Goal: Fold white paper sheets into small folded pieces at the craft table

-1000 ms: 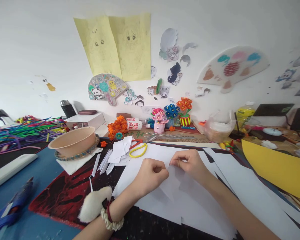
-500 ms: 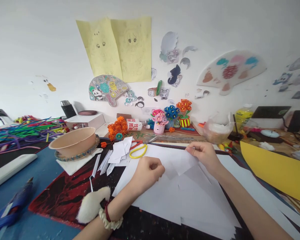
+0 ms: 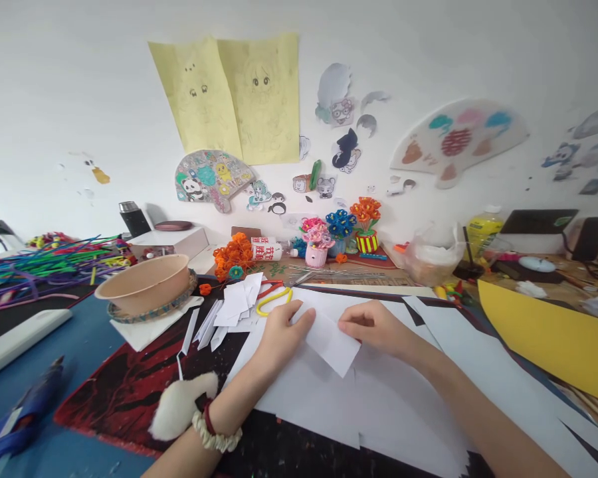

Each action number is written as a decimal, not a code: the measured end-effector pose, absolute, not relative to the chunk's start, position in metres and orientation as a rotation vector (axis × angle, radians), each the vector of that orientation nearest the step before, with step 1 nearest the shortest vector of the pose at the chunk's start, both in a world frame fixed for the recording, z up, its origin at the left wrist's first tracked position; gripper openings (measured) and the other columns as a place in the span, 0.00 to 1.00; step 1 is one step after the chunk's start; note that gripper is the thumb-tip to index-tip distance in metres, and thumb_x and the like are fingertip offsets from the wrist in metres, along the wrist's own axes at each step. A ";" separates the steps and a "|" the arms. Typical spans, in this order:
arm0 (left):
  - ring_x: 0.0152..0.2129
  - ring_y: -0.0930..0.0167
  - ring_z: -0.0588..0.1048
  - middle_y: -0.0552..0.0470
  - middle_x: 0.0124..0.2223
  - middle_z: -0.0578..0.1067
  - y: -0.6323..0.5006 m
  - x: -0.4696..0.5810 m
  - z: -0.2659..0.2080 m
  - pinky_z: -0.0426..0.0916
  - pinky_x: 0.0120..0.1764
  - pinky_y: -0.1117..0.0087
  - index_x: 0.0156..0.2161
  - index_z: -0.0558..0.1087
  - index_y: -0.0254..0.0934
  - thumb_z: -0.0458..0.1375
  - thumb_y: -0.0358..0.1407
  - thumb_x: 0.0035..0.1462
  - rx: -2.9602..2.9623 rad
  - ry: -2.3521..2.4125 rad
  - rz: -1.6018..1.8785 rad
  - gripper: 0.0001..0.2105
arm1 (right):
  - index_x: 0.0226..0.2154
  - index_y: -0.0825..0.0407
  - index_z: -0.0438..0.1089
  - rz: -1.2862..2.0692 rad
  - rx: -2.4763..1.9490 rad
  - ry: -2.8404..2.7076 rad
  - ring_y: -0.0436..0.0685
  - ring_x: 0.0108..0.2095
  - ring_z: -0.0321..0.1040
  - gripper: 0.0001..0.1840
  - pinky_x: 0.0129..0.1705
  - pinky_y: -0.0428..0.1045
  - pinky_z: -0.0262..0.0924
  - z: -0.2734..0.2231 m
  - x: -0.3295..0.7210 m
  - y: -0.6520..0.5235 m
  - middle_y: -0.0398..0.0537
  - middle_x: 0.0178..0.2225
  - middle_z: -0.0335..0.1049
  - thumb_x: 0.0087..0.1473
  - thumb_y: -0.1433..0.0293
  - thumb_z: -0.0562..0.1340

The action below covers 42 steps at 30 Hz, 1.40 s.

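Note:
A small white piece of paper (image 3: 333,346) is held up between my two hands, above larger white sheets (image 3: 323,405). My left hand (image 3: 285,332) pinches its left end, thumb on top. At the upper right edge of the piece, the fingers of my right hand (image 3: 371,325) are closed on it. Left of my left hand lies a pile of small cut paper pieces (image 3: 236,302), with folded paper strips (image 3: 208,324) beside it. Scissors with yellow handles (image 3: 274,302) rest at the pile's right side.
A pink-beige bowl (image 3: 144,285) stands at the left, near a blue glue gun (image 3: 27,415) and a fluffy white piece (image 3: 179,405). Pipe-cleaner flowers (image 3: 316,239) line the back by the wall. Yellow card (image 3: 553,338) lies at the right.
My right hand has moved left and down with the small paper, closer to my left hand. My left hand has shifted and now grips the paper's left end.

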<state>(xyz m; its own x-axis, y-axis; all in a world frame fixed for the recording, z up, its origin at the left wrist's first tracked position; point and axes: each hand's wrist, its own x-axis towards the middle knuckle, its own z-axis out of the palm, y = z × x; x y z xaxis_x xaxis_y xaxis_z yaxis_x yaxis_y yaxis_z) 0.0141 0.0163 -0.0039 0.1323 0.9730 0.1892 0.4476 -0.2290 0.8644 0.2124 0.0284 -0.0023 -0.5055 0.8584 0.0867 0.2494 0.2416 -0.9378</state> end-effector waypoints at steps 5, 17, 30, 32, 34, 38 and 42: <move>0.20 0.75 0.57 0.58 0.21 0.55 0.010 0.019 0.003 0.51 0.23 0.73 0.20 0.55 0.37 0.51 0.46 0.54 1.756 1.263 0.933 0.18 | 0.20 0.53 0.65 1.324 -0.938 -1.989 0.49 0.21 0.58 0.10 0.24 0.44 0.52 -0.001 0.208 0.024 0.40 0.19 0.61 0.50 0.70 0.56; 0.22 0.74 0.57 0.57 0.22 0.57 0.002 0.026 0.006 0.53 0.26 0.72 0.20 0.57 0.37 0.49 0.44 0.57 1.818 1.253 1.010 0.18 | 0.15 0.52 0.58 1.236 -0.927 -1.953 0.48 0.19 0.51 0.13 0.21 0.44 0.46 -0.009 0.204 0.026 0.38 0.15 0.54 0.47 0.71 0.54; 0.22 0.74 0.59 0.57 0.22 0.59 0.014 0.014 0.003 0.53 0.25 0.74 0.21 0.58 0.36 0.50 0.47 0.56 1.691 1.371 1.232 0.19 | 0.14 0.52 0.58 1.352 -0.917 -1.868 0.48 0.18 0.54 0.12 0.21 0.44 0.51 -0.006 0.204 0.024 0.40 0.16 0.55 0.46 0.69 0.55; 0.21 0.74 0.59 0.56 0.22 0.60 0.016 0.011 0.003 0.53 0.24 0.74 0.21 0.60 0.36 0.50 0.48 0.55 1.642 1.387 1.258 0.19 | 0.15 0.52 0.59 1.346 -0.926 -1.868 0.48 0.19 0.56 0.12 0.21 0.44 0.52 -0.006 0.204 0.024 0.41 0.16 0.58 0.45 0.70 0.55; 0.21 0.74 0.60 0.56 0.22 0.61 0.018 0.009 0.002 0.54 0.23 0.74 0.22 0.61 0.36 0.51 0.48 0.55 1.613 1.398 1.282 0.19 | 0.14 0.53 0.61 1.343 -0.936 -1.865 0.48 0.19 0.57 0.11 0.20 0.43 0.52 -0.005 0.205 0.024 0.41 0.17 0.60 0.44 0.71 0.54; 0.20 0.75 0.60 0.56 0.22 0.61 0.021 0.004 0.005 0.54 0.22 0.75 0.22 0.63 0.35 0.52 0.47 0.54 1.562 1.398 1.350 0.17 | 0.14 0.53 0.62 1.323 -0.955 -1.866 0.48 0.19 0.58 0.10 0.21 0.43 0.53 -0.005 0.206 0.024 0.41 0.16 0.61 0.43 0.72 0.54; 0.19 0.76 0.58 0.58 0.20 0.59 0.024 -0.003 0.011 0.53 0.21 0.76 0.22 0.62 0.35 0.53 0.45 0.53 1.366 1.425 1.463 0.16 | 0.15 0.53 0.63 1.245 -1.015 -1.820 0.47 0.19 0.58 0.11 0.21 0.43 0.54 -0.006 0.210 0.028 0.41 0.17 0.61 0.45 0.72 0.54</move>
<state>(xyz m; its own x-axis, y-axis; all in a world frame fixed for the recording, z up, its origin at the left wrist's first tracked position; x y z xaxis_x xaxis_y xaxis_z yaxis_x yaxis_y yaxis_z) -0.0029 0.0236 0.0115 -0.2264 0.9487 0.2206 0.1958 -0.1775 0.9644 0.2097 0.0276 -0.0056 -0.4487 0.8863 0.1144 0.2142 0.2310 -0.9491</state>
